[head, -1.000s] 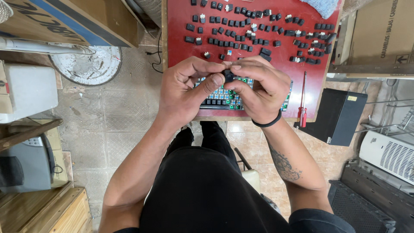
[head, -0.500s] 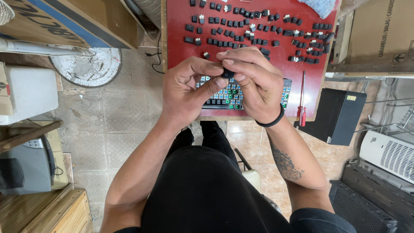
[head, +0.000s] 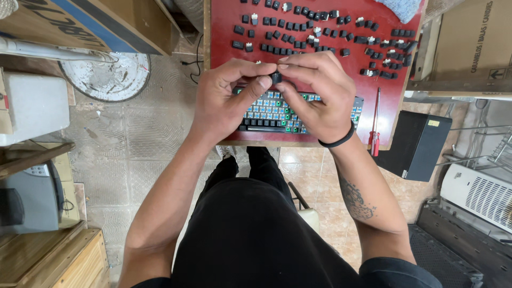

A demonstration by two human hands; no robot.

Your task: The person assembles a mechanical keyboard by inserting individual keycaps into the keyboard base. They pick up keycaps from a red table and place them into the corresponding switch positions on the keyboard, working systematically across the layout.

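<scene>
Hands meet above one dark keyboard with exposed blue and green switches (head: 277,112), near the front edge of one red worktop (head: 224,32). Left hand (head: 226,101) and right hand (head: 314,93) together pinch one small black keycap (head: 276,78), each grip clamped on it. Beyond the keyboard: several dozen loose black keycaps (head: 320,32), too many to count exactly. Right of keyboard: one red-handled screwdriver (head: 376,122).
</scene>
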